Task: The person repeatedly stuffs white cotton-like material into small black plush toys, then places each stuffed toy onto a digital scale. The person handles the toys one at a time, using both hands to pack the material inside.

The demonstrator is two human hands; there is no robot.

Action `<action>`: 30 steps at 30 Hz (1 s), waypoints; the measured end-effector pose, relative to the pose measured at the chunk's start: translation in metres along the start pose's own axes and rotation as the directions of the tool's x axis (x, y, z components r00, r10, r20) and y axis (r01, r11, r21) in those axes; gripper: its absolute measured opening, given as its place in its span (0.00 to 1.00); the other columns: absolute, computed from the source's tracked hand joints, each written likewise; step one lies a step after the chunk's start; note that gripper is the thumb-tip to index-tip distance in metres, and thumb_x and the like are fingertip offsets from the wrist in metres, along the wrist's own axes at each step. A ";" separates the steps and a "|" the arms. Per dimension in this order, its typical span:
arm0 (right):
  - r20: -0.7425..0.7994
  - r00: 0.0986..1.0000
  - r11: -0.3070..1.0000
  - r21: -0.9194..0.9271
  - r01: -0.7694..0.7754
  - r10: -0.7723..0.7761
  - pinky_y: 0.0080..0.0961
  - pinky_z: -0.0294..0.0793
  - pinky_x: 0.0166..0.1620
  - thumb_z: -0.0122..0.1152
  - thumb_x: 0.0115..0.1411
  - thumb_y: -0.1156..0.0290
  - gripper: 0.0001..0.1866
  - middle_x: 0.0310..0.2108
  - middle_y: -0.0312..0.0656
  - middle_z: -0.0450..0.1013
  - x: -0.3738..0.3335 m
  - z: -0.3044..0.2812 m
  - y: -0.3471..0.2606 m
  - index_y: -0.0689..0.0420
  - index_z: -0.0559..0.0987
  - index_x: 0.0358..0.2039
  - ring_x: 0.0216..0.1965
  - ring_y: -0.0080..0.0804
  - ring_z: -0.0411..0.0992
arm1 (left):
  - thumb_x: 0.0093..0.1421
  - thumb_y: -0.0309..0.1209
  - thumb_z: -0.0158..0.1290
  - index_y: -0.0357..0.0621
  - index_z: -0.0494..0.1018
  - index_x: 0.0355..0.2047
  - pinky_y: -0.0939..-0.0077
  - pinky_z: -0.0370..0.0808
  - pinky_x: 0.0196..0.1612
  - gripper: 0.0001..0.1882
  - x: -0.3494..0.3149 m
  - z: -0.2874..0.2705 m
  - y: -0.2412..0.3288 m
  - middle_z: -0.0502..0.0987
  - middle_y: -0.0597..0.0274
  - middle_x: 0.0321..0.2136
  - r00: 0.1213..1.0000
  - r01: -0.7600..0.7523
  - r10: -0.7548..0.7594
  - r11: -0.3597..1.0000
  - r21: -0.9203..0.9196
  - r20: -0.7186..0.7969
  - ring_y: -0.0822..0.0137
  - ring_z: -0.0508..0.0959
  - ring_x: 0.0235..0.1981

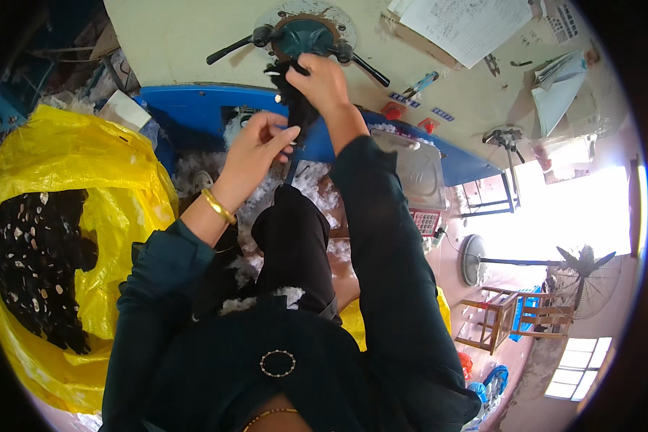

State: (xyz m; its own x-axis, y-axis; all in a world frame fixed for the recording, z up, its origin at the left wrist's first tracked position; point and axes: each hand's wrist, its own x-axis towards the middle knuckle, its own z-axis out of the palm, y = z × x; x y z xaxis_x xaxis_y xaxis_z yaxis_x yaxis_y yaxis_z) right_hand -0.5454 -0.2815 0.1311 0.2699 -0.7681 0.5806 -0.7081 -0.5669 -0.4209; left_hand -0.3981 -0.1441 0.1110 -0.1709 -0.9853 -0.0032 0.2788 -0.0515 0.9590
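Observation:
Just in front of the machine's round green fixture (304, 37), my right hand (322, 85) grips a limp black plush piece (301, 108) with small pale spots. The piece hangs down toward my lap. My left hand (255, 147), with a gold bangle at the wrist, is closed, thumb against fingers, at the lower edge of this piece. A small white bit shows by its fingertips. How much of the piece they pinch is partly hidden. At the left, a yellow woven sack (122, 173) holds many similar black pieces (36, 252) with pale spots.
Black handles (230, 49) stick out from the fixture. Red buttons (393, 110) line the blue table edge. Papers (461, 25) and a blue-handled tool (420, 85) lie on the tabletop. White fluff (313, 183) covers the floor around my legs. A fan (579, 281) stands far right.

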 end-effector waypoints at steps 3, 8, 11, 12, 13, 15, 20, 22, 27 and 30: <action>-0.086 0.996 0.999 0.053 0.005 -0.001 0.38 0.68 0.28 0.63 0.47 0.59 0.15 0.21 0.49 0.70 -0.003 0.007 -0.002 0.58 0.74 0.23 0.24 0.48 0.69 | 0.55 0.34 0.62 0.36 0.69 0.41 0.82 0.71 0.28 0.19 0.013 -0.005 -0.007 0.73 0.62 0.27 0.995 -0.090 0.096 0.904 0.419 0.005 0.75 0.75 0.27; -0.097 0.994 0.997 0.064 -0.045 0.051 0.37 0.69 0.26 0.64 0.45 0.63 0.12 0.19 0.50 0.70 -0.040 -0.004 -0.021 0.58 0.73 0.18 0.24 0.52 0.70 | 0.54 0.32 0.62 0.33 0.69 0.40 0.73 0.73 0.28 0.19 -0.016 0.010 -0.007 0.75 0.52 0.27 0.990 -0.114 0.139 0.727 0.677 0.017 0.61 0.77 0.25; -0.051 0.987 0.985 0.094 -0.144 0.150 0.39 0.67 0.24 0.62 0.45 0.64 0.12 0.16 0.52 0.67 -0.059 -0.015 -0.044 0.59 0.71 0.16 0.22 0.54 0.68 | 0.55 0.31 0.60 0.30 0.68 0.46 0.73 0.74 0.40 0.23 -0.034 -0.004 -0.012 0.76 0.48 0.36 0.898 -0.363 0.426 0.570 0.738 0.113 0.56 0.78 0.35; -0.030 0.978 0.972 0.125 -0.200 0.205 0.39 0.67 0.25 0.63 0.44 0.64 0.13 0.17 0.51 0.67 -0.064 -0.018 -0.051 0.59 0.71 0.16 0.23 0.54 0.68 | 0.55 0.31 0.60 0.30 0.68 0.48 0.73 0.74 0.43 0.24 -0.035 -0.009 -0.010 0.76 0.48 0.38 0.829 -0.460 0.531 0.472 0.752 0.174 0.57 0.78 0.37; -0.020 0.977 0.973 0.094 -0.210 0.212 0.40 0.68 0.25 0.62 0.45 0.63 0.13 0.18 0.51 0.69 -0.062 -0.020 -0.054 0.59 0.72 0.16 0.24 0.54 0.69 | 0.58 0.34 0.59 0.31 0.67 0.51 0.74 0.72 0.50 0.26 -0.036 -0.014 -0.009 0.76 0.54 0.40 0.990 -0.108 0.083 0.964 0.242 0.110 0.61 0.78 0.42; -0.030 0.962 0.963 0.012 -0.270 0.270 0.42 0.69 0.28 0.61 0.45 0.61 0.14 0.19 0.51 0.71 -0.050 -0.016 -0.056 0.59 0.73 0.18 0.26 0.54 0.71 | 0.63 0.40 0.53 0.36 0.71 0.42 0.67 0.77 0.47 0.18 -0.016 -0.021 -0.009 0.77 0.60 0.33 0.978 0.209 -0.190 0.924 -0.321 0.090 0.67 0.79 0.35; -0.126 0.930 0.932 -0.069 -0.355 0.344 0.44 0.72 0.34 0.58 0.48 0.60 0.13 0.25 0.51 0.74 0.008 0.007 -0.028 0.59 0.75 0.22 0.31 0.54 0.73 | 0.63 0.39 0.53 0.45 0.70 0.28 0.69 0.80 0.39 0.12 0.040 -0.021 -0.018 0.75 0.66 0.23 0.957 0.285 -0.258 0.758 -0.586 0.131 0.73 0.77 0.26; -0.067 0.919 0.916 -0.082 -0.394 0.389 0.44 0.72 0.34 0.58 0.48 0.61 0.13 0.25 0.52 0.74 -0.001 0.006 -0.030 0.59 0.75 0.22 0.31 0.55 0.73 | 0.62 0.37 0.56 0.44 0.71 0.29 0.73 0.78 0.36 0.10 0.021 0.006 -0.021 0.76 0.67 0.23 0.982 0.175 -0.185 0.871 -0.459 0.023 0.75 0.77 0.25; -0.008 0.924 0.922 -0.060 -0.382 0.382 0.42 0.71 0.32 0.59 0.48 0.62 0.13 0.23 0.53 0.72 -0.032 -0.007 -0.052 0.60 0.73 0.21 0.30 0.55 0.72 | 0.51 0.35 0.64 0.33 0.70 0.29 0.64 0.73 0.29 0.17 -0.016 0.019 -0.037 0.75 0.46 0.23 0.969 -0.173 0.236 0.867 0.468 -0.078 0.53 0.78 0.24; 0.123 0.901 0.909 -0.027 -0.415 0.415 0.41 0.71 0.32 0.59 0.48 0.62 0.14 0.22 0.53 0.72 -0.047 -0.021 -0.066 0.61 0.72 0.21 0.30 0.54 0.72 | 0.52 0.33 0.63 0.33 0.71 0.30 0.63 0.73 0.29 0.16 -0.030 0.011 -0.034 0.76 0.44 0.24 0.887 -0.313 0.462 0.630 0.711 -0.019 0.49 0.78 0.26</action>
State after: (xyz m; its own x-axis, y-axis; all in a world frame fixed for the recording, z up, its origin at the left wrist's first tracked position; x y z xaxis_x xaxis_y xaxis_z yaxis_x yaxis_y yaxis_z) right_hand -0.5250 -0.2022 0.1459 0.0295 -0.9644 0.2629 -0.7736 -0.1886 -0.6049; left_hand -0.4132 -0.1107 0.0814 -0.0048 -0.9005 0.4347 -0.4425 0.3918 0.8066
